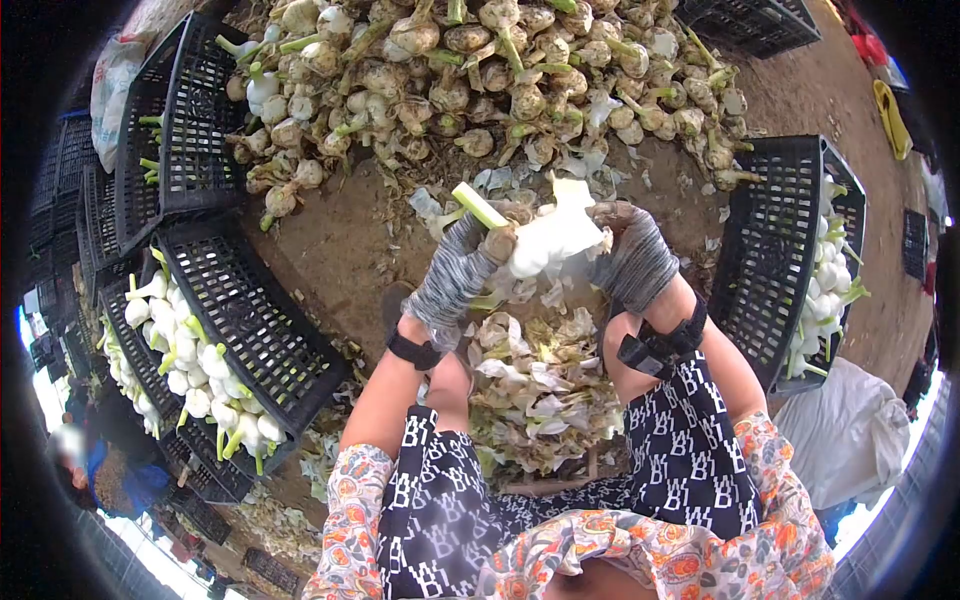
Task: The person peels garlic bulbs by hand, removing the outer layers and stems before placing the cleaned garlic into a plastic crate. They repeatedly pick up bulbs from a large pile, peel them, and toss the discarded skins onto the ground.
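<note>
A white garlic bulb (535, 250) with a cut green stem (479, 205) is held up between my hands. My left hand (460, 262), in a grey glove, has its fingers closed round the bulb and stem from the left. From the right, my right hand (635, 255), gloved too, pinches a pale sheet of peel (573, 210) at the bulb's side. Its fingertips are partly hidden behind the peel. Below the hands, a heap of loose skins (540, 390) lies between my knees.
A large pile of dirty garlic (450, 80) lies ahead. Black crates with white garlic stand at left (250, 320) and right (770, 250). A white sack (840, 430) is at lower right. Another person (110, 470) is at far left.
</note>
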Motion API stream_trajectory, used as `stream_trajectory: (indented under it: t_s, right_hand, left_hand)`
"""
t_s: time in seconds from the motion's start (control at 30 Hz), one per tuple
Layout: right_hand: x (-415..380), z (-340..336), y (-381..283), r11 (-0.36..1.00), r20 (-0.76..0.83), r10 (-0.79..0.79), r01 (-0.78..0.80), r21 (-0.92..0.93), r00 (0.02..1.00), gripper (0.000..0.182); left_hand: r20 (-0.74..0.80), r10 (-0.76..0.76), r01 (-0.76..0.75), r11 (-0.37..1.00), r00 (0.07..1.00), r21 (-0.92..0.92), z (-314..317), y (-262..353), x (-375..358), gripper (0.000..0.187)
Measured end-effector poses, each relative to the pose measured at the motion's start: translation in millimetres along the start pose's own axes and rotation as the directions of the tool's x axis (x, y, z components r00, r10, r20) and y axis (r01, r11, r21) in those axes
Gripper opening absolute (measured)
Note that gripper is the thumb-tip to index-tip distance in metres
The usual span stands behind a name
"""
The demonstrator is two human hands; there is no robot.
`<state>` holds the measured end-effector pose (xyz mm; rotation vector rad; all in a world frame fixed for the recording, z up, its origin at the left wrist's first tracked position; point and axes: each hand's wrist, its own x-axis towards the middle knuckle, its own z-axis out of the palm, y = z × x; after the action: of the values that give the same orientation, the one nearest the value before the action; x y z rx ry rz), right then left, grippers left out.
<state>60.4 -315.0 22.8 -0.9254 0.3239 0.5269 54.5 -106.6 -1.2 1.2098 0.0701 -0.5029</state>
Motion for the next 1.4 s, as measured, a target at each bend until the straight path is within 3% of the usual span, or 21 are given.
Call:
stream_trajectory:
  t_s: [0.13,0.23,0.27,0.3,0.37,0.43,0.47,0.5,0.57,0.63,0.73,0.8,0.83,0.87,0.9,0.93,1.03,1.07,1.17,1.33,1.4]
  right_hand:
    - [-4.6,10.3,-16.1,0.842,0.055,-0.104,0.117,-0.527,0.993,0.028]
    - [-15.9,20.8,-1.2,0.818,0.23,-0.249,0.331,-0.471,0.941,0.029]
    - [-12.4,18.7,2.7,0.426,0.424,-0.261,0.497,-0.756,0.867,0.032]
    - [-8.9,16.7,6.8,-0.072,0.599,-0.262,0.603,-0.794,0.757,0.035]
    - [-7.5,13.3,11.6,-0.159,0.645,-0.329,0.633,-0.758,0.689,0.031]
    - [-16.9,14.9,18.9,0.625,0.248,-0.359,0.429,-0.652,0.9,0.029]
    - [-20.4,15.6,20.7,0.889,0.066,-0.237,0.244,-0.388,0.969,0.029]
    - [-17.9,6.4,13.7,0.979,-0.047,-0.07,0.06,-0.195,0.996,0.031]
    - [-11.2,-1.4,5.7,0.973,0.072,0.078,-0.092,0.212,0.994,0.037]
    - [0.3,-15.6,1.6,0.661,0.235,0.326,-0.398,0.636,0.916,0.043]
    - [-7.8,-28.6,1.2,0.648,0.327,0.269,-0.421,0.634,0.906,0.051]
    - [-10.4,-38.2,-3.0,0.828,0.246,0.4,-0.464,0.316,0.883,0.055]
    - [-10.9,-28.8,-10.2,0.918,0.224,0.395,-0.374,-0.134,0.891,0.055]
    - [-11.5,-19.5,-17.4,0.798,0.202,0.39,-0.22,-0.56,0.898,0.055]
    - [-11.3,-14.1,-17.8,0.411,0.329,0.325,0.181,-0.893,0.887,0.053]
    - [-10.1,-13.6,-17.2,-0.042,0.231,0.396,0.269,-0.962,0.888,0.049]
    - [-1.9,0.4,-23.8,0.124,0.069,0.053,0.062,-0.99,0.996,0.049]
    - [-2.0,5.7,-27.8,0.31,0.124,-0.114,0.154,-0.938,0.986,0.043]
    - [6.5,26.8,-30.7,0.305,0.472,-0.411,0.606,-0.735,0.78,0.035]
    - [6.2,17.0,-14.1,0.138,0.475,-0.359,0.549,-0.825,0.804,0.016]
    - [-10.9,20.3,-4.5,0.56,0.35,-0.259,0.435,-0.705,0.9,0.015]
  left_hand:
    - [-0.199,0.011,0.03,0.979,0.98,0.202,3.6,-3.4,7.1,0.041]
    - [-0.334,-0.338,0.302,0.94,0.88,-0.155,14.9,16.6,4.1,0.035]
    - [-0.388,-0.399,0.334,0.915,0.831,-0.226,15.8,13.6,5.5,0.028]
    - [-0.403,-0.371,0.282,0.922,0.837,-0.264,18.8,10.5,5.3,0.028]
    - [-0.435,-0.317,0.175,0.926,0.843,-0.335,23.4,2.8,3.7,0.026]
    - [-0.407,-0.179,0.083,0.966,0.896,-0.243,17.4,-6.0,5.8,0.025]
    - [-0.363,-0.096,0.033,0.984,0.927,-0.174,20.0,1.0,3.9,0.024]
    - [-0.313,-0.013,-0.022,0.994,0.95,-0.107,21.3,7.1,2.7,0.024]
    - [-0.107,0.061,-0.068,0.995,0.992,-0.069,14.6,12.9,1.8,0.03]
    - [0.08,0.087,-0.085,0.996,0.993,-0.019,9.9,15.7,-0.3,0.034]
    - [0.181,0.002,0.088,0.87,0.983,-0.486,11.6,3.4,0.9,0.045]
    - [0.157,-0.191,0.246,0.685,0.969,-0.686,8.1,-3.4,-2.0,0.05]
    - [0.15,-0.154,0.215,0.66,0.977,-0.72,6.5,-4.7,-3.1,0.049]
    - [0.14,-0.116,0.182,0.631,0.983,-0.754,5.8,-5.6,-3.7,0.049]
    - [0.126,-0.075,0.146,0.598,0.989,-0.788,4.8,-7.0,-3.6,0.049]
    - [0.168,-0.1,0.194,0.61,0.981,-0.768,-2.0,-6.1,-3.7,0.048]
    - [0.159,-0.136,0.209,0.586,0.978,-0.783,-3.8,-6.5,-3.0,0.049]
    - [0.146,-0.159,0.213,0.608,0.976,-0.765,-3.5,-9.1,-2.4,0.048]
    - [0.148,-0.221,0.26,0.666,0.964,-0.699,-3.1,-12.4,0.5,0.048]
    - [0.167,-0.218,0.266,0.587,0.962,-0.765,1.7,-14.9,-3.2,0.048]
    - [0.183,-0.333,0.307,0.373,0.925,-0.875,-3.1,-14.2,-3.3,0.048]
